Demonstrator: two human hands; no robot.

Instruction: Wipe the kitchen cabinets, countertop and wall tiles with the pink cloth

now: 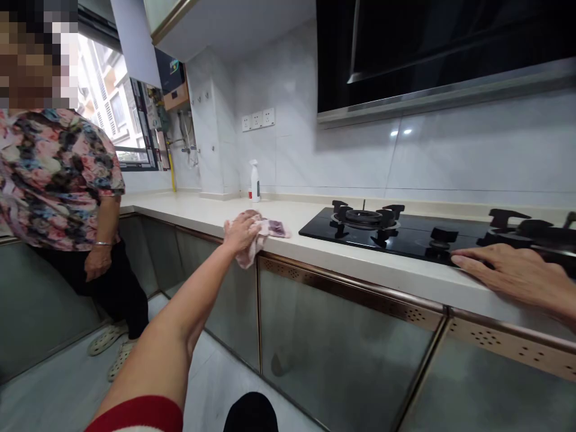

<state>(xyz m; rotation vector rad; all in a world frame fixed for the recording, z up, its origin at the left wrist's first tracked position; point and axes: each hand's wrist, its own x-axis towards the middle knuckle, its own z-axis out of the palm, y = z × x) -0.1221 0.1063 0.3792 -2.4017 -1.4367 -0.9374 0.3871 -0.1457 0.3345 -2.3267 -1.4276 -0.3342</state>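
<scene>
My left hand [243,231] presses a pinkish-white cloth [272,228] onto the front edge of the white countertop [202,210], with its fingers over the fabric. A dark patch shows on the cloth's right part, and a fold of it hangs down over the counter's edge. On the right, my right hand [517,273] lies flat with fingers stretched out. It rests by the front edge of the black gas hob [411,231], and holds nothing that I can see. A white spray bottle [255,181] stands upright against the wall, beyond my left hand.
A person in a floral shirt [63,174] stands at the left, one arm hanging down. Pan supports [365,217] rise from the hob. Above it hangs a black range hood [450,54]. Cabinet doors [342,336] run below the counter. Wall sockets [258,120] sit behind the bottle.
</scene>
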